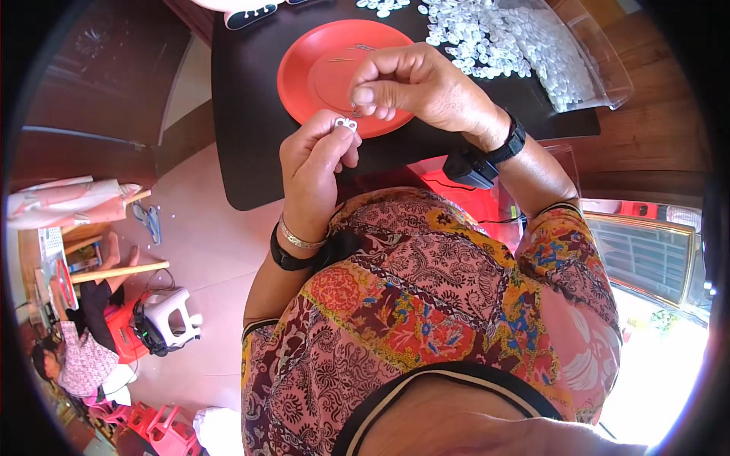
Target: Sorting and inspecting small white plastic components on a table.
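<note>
My left hand (318, 156) pinches a small white plastic piece with two round holes (346, 124) between thumb and fingers. Just above it, my right hand (430, 87) is closed, thumb against fingertips, on a tiny thin metal piece (355, 112) whose exact shape is too small to make out. The two hands are close together over the near edge of a round red plate (296, 76). A few thin metal pieces (340, 59) lie in that plate.
A large heap of small clear-white plastic pieces (487, 38) spreads from a transparent bin (612, 95) on the black table (247, 137). A shoe (251, 15) stands at the far edge. Lower left are a seated person (87, 361), a white stool (179, 319) and red chairs (171, 433).
</note>
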`<state>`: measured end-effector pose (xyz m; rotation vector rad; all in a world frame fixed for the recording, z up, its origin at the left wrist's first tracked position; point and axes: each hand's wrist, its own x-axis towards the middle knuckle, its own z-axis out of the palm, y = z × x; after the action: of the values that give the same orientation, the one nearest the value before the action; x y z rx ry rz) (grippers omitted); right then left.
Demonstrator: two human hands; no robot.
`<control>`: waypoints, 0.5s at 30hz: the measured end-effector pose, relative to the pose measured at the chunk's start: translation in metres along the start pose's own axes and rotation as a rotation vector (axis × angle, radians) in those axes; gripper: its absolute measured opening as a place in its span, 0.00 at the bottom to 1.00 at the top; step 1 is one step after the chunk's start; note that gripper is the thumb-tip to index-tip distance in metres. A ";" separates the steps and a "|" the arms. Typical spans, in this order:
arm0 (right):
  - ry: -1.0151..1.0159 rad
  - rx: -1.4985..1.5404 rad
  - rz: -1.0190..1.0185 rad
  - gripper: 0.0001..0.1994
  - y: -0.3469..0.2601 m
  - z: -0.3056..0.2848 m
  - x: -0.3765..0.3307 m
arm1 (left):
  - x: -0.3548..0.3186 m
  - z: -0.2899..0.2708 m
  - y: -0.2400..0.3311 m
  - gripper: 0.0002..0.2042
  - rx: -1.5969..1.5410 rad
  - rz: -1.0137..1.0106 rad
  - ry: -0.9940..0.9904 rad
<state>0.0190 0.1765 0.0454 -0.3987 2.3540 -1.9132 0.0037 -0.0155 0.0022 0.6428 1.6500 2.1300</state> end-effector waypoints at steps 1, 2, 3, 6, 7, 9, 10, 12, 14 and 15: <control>-0.003 -0.004 0.000 0.08 0.002 0.002 -0.001 | 0.000 0.000 0.000 0.09 0.005 -0.003 -0.004; -0.019 -0.006 0.001 0.08 0.002 0.002 -0.003 | 0.000 0.000 0.000 0.09 0.009 0.004 -0.010; -0.016 -0.002 0.000 0.08 0.001 0.004 -0.004 | 0.000 0.000 0.000 0.09 0.013 0.012 -0.015; -0.019 -0.016 -0.041 0.07 -0.001 0.008 -0.005 | -0.001 0.003 0.002 0.09 -0.006 -0.008 0.005; -0.034 0.000 -0.026 0.07 0.000 0.009 -0.005 | -0.001 0.003 0.001 0.09 -0.005 -0.009 0.002; -0.048 0.019 -0.011 0.07 0.001 0.009 -0.006 | -0.001 0.001 0.000 0.09 0.004 0.010 -0.017; -0.059 -0.014 -0.036 0.07 0.002 0.008 -0.006 | -0.001 0.002 0.000 0.09 0.006 0.009 -0.019; -0.073 -0.045 -0.060 0.07 0.002 0.008 -0.006 | -0.002 0.003 0.002 0.08 -0.003 0.000 0.000; -0.059 -0.040 -0.051 0.06 0.000 0.008 -0.006 | -0.002 0.001 0.001 0.08 -0.001 0.002 -0.002; -0.058 -0.040 -0.051 0.06 0.000 0.007 -0.006 | -0.001 0.001 0.000 0.08 0.001 0.003 -0.005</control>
<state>0.0266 0.1714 0.0430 -0.5153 2.3714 -1.8516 0.0052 -0.0155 0.0024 0.6510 1.6493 2.1283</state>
